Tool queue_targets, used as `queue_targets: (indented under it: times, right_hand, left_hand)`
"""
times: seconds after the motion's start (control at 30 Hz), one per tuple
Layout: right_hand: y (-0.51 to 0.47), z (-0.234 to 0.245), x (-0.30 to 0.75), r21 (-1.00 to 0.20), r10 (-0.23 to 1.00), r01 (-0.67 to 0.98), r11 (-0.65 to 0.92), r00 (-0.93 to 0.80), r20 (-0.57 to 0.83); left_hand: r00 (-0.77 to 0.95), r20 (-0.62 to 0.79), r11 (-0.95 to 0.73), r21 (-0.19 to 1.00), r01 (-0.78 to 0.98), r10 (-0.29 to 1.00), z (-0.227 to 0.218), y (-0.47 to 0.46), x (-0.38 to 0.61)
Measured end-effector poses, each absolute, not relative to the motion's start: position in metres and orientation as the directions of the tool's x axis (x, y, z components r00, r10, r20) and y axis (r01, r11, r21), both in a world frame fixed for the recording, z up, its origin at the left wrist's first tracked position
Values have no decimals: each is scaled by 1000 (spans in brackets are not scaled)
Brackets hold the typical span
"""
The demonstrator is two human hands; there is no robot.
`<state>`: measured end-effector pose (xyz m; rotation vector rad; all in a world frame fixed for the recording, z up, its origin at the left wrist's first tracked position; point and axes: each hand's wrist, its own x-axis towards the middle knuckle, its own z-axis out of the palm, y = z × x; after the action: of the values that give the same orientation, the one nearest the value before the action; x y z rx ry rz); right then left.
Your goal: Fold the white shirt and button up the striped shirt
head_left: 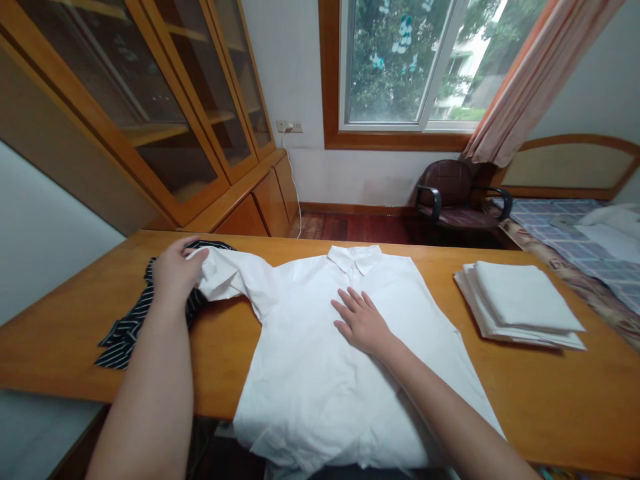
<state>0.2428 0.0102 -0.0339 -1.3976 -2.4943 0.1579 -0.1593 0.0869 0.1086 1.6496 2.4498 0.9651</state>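
A white collared shirt [310,360] lies spread on the wooden table, its collar toward the far edge and its hem hanging over the near edge. My left hand [180,267] grips the end of the shirt's left-side sleeve, which is stretched out to the left and slightly raised. Flat on the shirt's chest, just below the collar, rests my right hand [363,323] with its fingers spread. The shirt's other sleeve is not visible. Under and behind my left hand is a black-and-white striped cloth [123,340], partly hidden by my forearm.
On the right of the table [565,407] sits a stack of folded white cloths [520,297]. Beyond the table stand a glass-door cabinet [200,113] at left, an office chair [455,190] under the window, and a bed [590,233] at right.
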Motion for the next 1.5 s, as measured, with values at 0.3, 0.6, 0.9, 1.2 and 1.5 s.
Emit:
queue_targets:
  times: [0.3, 0.6, 0.9, 1.2, 1.5]
  right_hand:
    - [40, -36, 229, -198, 881, 860, 470, -444, 164]
    - [45, -40, 230, -270, 869, 831, 487, -429, 248]
    - [47, -40, 233, -337, 854, 792, 509, -415, 315]
    - [49, -40, 234, -379, 843, 763, 524, -405, 353]
    - [47, -33, 235, -444, 825, 703, 556, -402, 397]
  left_hand:
    - [-309, 348, 214, 285, 934, 885, 137, 89, -120]
    - [259, -87, -124, 705, 698, 962, 133, 57, -49]
    - [200, -65, -98, 700, 707, 978, 89, 38, -92]
    - [210, -193, -72, 547, 834, 958, 41, 31, -108]
    - [219, -157, -138, 411, 901, 963, 24, 24, -113]
